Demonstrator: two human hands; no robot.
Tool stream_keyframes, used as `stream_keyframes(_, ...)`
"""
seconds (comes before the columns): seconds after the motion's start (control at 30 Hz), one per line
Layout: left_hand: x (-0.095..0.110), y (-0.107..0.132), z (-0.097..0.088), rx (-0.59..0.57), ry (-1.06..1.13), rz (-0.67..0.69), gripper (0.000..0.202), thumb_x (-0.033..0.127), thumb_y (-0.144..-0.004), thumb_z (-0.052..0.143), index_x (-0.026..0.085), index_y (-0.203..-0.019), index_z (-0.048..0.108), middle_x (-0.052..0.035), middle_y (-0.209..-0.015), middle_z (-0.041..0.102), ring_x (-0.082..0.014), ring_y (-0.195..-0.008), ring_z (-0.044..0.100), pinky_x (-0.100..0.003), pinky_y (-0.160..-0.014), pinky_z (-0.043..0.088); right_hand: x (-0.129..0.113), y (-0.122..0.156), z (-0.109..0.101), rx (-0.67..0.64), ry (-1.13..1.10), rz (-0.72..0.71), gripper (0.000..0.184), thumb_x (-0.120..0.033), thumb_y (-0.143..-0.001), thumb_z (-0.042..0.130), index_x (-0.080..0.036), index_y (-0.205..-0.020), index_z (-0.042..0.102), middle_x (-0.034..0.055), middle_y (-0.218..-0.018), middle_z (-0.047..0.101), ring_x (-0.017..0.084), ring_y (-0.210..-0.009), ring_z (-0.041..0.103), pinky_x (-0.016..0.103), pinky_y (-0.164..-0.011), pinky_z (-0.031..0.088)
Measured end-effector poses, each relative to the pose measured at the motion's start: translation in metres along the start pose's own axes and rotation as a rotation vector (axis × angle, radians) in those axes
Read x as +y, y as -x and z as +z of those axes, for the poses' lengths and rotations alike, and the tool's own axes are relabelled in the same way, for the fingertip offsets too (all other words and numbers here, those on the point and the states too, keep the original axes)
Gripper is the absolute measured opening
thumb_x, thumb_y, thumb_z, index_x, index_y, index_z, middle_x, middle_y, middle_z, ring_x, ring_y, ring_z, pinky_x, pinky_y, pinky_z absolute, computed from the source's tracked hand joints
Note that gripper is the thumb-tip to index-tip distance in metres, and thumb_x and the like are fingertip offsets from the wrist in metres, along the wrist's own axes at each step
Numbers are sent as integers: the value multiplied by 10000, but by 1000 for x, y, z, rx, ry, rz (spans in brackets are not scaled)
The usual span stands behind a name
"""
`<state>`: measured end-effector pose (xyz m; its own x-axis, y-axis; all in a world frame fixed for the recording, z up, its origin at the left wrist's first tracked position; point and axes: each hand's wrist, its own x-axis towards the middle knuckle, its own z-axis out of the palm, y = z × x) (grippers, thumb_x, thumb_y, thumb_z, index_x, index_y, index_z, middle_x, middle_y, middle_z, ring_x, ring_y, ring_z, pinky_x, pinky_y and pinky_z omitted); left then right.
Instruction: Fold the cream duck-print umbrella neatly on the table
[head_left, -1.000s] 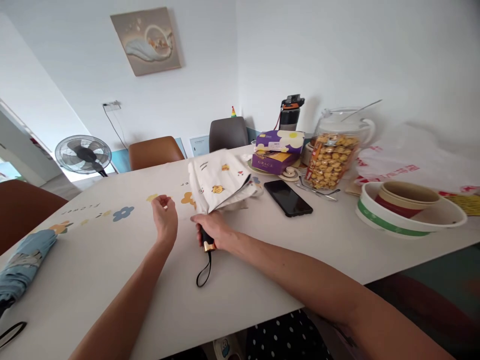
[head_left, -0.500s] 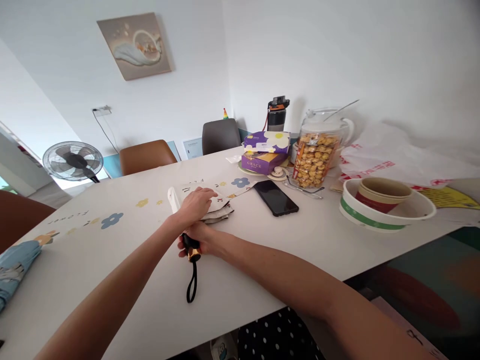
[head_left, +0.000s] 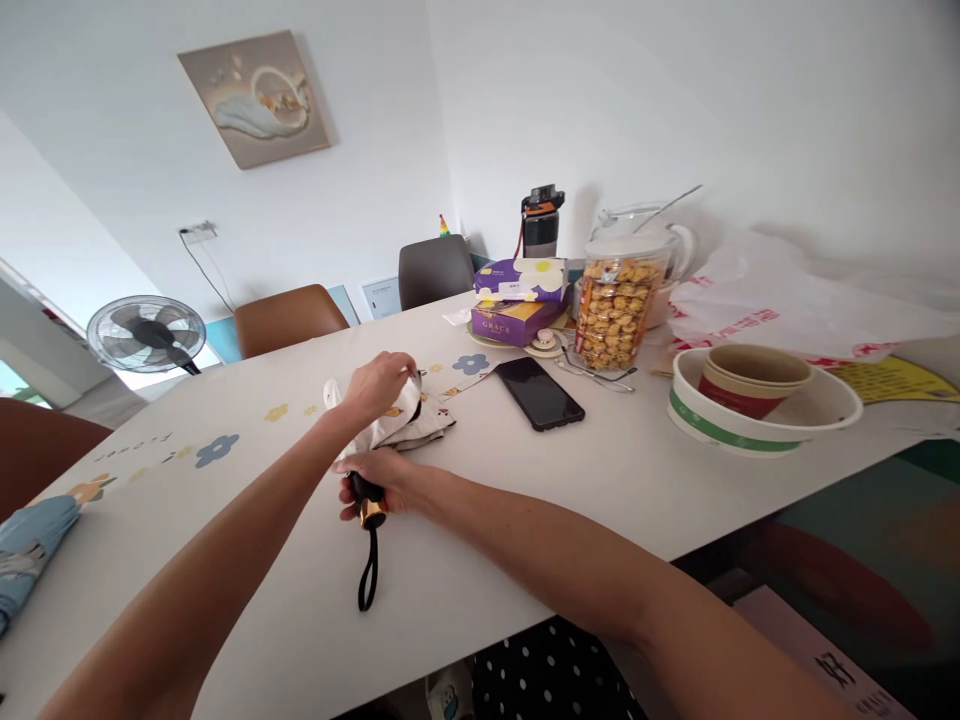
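A folded white umbrella point(head_left: 409, 422) with small printed figures lies on the table, its canopy loosely bunched. Its black handle ends in a gold cap with a black wrist loop point(head_left: 367, 572) hanging toward me. My right hand point(head_left: 382, 475) is wrapped around the handle just below the canopy. Across the fabric, my left hand point(head_left: 382, 385) has its fingers bent together on a raised fold, where a dark edge shows. Its fingertips are partly hidden. A black phone point(head_left: 538, 392) rests to the right of the umbrella.
A blue folded cloth item point(head_left: 34, 550) sits at the table's left edge. Purple boxes point(head_left: 517, 305), a snack jar point(head_left: 616, 310), glasses point(head_left: 604, 377), a bottle point(head_left: 541, 225) and a white bowl point(head_left: 720, 432) holding paper cups point(head_left: 754, 380) stand right. A fan point(head_left: 146, 333) is beyond the table.
My left hand has gone from lying over the canopy to curling its fingers on the fabric, lifting a fold. My right hand stays around the handle. The view has shifted slightly.
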<state>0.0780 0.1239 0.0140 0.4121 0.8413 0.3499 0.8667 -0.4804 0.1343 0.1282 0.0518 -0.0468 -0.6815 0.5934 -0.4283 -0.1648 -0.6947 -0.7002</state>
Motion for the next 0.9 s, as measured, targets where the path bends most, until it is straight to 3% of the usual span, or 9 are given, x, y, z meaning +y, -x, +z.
stream_keyframes(0.13, -20, 28, -33, 292, 355, -134, 234, 207, -839, 367, 216, -1000, 537, -12, -785, 605, -130, -637, 571, -252, -552, 445, 0, 1, 3, 23, -35, -10, 72, -130, -853, 499, -119, -785, 477, -12, -584, 527, 112, -473, 574, 313, -475, 560)
stream_keyframes(0.2, -32, 48, -46, 474, 494, -135, 190, 196, -829, 374, 197, -969, 504, -25, -864, 600, -110, -613, 563, -226, -489, 449, 0, 1, 3, 18, -17, -8, 93, -128, -856, 491, -124, -764, 478, -17, -565, 520, 103, -455, 555, 313, -480, 558)
stream_keyframes(0.27, -44, 72, -53, 621, 531, -152, 134, 217, -820, 419, 187, -934, 483, -40, -945, 591, -107, -645, 573, -227, -490, 479, 0, -1, 2, 1, 12, -4, 119, -132, -855, 491, -128, -736, 478, -24, -541, 506, 92, -424, 523, 298, -464, 547)
stream_keyframes(0.33, -55, 97, -53, 680, 526, -238, 116, 236, -818, 439, 185, -917, 473, -31, -913, 582, -113, -650, 583, -243, -502, 509, 0, -4, 0, -13, 12, 1, 135, -125, -844, 500, -129, -713, 474, -29, -526, 491, 81, -407, 495, 282, -458, 537)
stream_keyframes(0.43, -71, 128, -45, 647, 549, -420, 124, 252, -810, 452, 184, -912, 475, 10, -737, 560, -126, -619, 594, -269, -526, 539, 1, -8, -1, -14, -14, 2, 143, -111, -807, 547, -134, -693, 463, -33, -521, 479, 74, -395, 465, 248, -420, 500)
stream_keyframes(0.63, -95, 154, -26, 568, 665, -648, 121, 210, -729, 500, 190, -818, 580, 13, -829, 601, -125, -662, 645, -333, -734, 555, -1, -2, -1, -39, -51, -43, 243, -194, -721, 697, -154, -733, 457, -57, -544, 447, 62, -392, 431, 201, -363, 429)
stream_keyframes(0.77, -104, 155, -17, 644, 788, -677, 85, 194, -671, 512, 181, -733, 569, 2, -838, 585, -133, -714, 636, -353, -793, 545, -5, 3, -3, -56, -135, -12, 418, -464, -682, 715, -180, -785, 427, -53, -582, 445, 64, -404, 426, 199, -351, 409)
stream_keyframes(0.83, -107, 159, -17, 667, 797, -635, 66, 196, -656, 528, 190, -711, 564, 6, -814, 577, -128, -737, 615, -340, -815, 532, -8, 4, -3, -47, -173, 16, 498, -638, -700, 596, -184, -762, 400, -43, -572, 434, 70, -397, 414, 202, -333, 393)
stream_keyframes(0.9, -110, 165, -20, 655, 788, -584, 40, 202, -630, 562, 196, -665, 543, 8, -791, 570, -129, -763, 586, -308, -813, 515, -10, 6, -2, -25, -195, 40, 535, -718, -734, 460, -189, -743, 379, -38, -558, 420, 74, -384, 402, 205, -320, 382)
